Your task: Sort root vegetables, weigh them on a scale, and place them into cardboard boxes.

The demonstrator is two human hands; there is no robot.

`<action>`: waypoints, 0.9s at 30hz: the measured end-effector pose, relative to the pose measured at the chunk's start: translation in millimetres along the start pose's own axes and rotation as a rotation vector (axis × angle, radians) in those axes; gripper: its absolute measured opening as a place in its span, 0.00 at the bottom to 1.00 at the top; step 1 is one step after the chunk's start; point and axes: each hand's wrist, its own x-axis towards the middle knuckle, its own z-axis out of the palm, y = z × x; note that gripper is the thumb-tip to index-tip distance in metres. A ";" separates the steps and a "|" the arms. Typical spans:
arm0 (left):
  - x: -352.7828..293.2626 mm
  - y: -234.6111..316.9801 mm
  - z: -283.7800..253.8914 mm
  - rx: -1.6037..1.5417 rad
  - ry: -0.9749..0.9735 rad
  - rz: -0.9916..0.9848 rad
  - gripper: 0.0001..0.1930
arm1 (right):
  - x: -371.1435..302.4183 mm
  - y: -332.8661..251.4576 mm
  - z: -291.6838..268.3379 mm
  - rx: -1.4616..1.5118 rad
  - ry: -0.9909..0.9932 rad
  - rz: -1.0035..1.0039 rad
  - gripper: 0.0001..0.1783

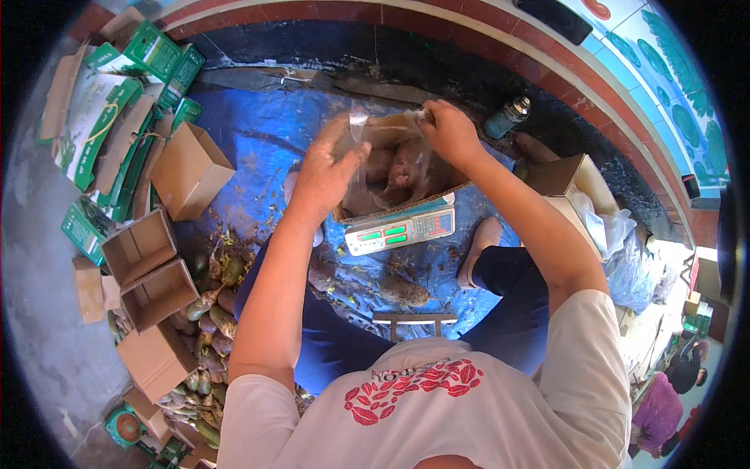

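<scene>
Covering most of the work area at the centre of the frame, a blue sheet is spread on the ground, creased and littered with soil and plant scraps. Bare grey floor shows along the left side. A dark wall with a red-brown band above it curves across the top; a light blue and green painted panel occupies the upper right.

The cardboard box stands open at upper centre, on a digital scale with lit green displays. Clear plastic lines it, and large brown tubers lie inside. The hands are apart, one on either side of the box. The right hand is pinched on the plastic at the far edge; the left hand curves at the left edge, thumb spread from fingers, and whether it grips the plastic cannot be told.

Green cartons are stacked at upper left, an upright brown carton just beside them. A heap of tubers extends down the lower left among further cartons. A bottle stands near the wall, right of the right hand. Another box with plastic bags stands at right. A person in purple is visible at lower right, well apart.
</scene>
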 end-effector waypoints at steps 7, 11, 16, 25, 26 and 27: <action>11.0 -16.2 28.7 -0.043 -0.184 -0.148 0.25 | -27.6 1.6 -21.6 0.560 -0.011 0.173 0.11; 22.1 -4.3 44.9 0.141 -0.411 -0.267 0.32 | -32.7 -27.9 -46.6 0.365 -0.006 -0.076 0.11; 19.8 -30.7 79.7 0.347 -0.477 -0.052 0.19 | -29.6 -46.5 -42.7 0.291 -0.106 -0.209 0.11; 14.2 -32.1 62.9 -0.294 -0.379 -0.565 0.18 | -16.5 -6.0 -29.3 0.316 -0.289 -0.351 0.20; 14.5 -30.7 60.9 -0.309 -0.378 -0.576 0.18 | -17.3 -5.9 -23.6 0.318 -0.299 -0.345 0.17; 15.1 -30.3 60.0 -0.326 -0.379 -0.586 0.18 | -17.3 -2.9 -19.0 0.318 -0.300 -0.340 0.17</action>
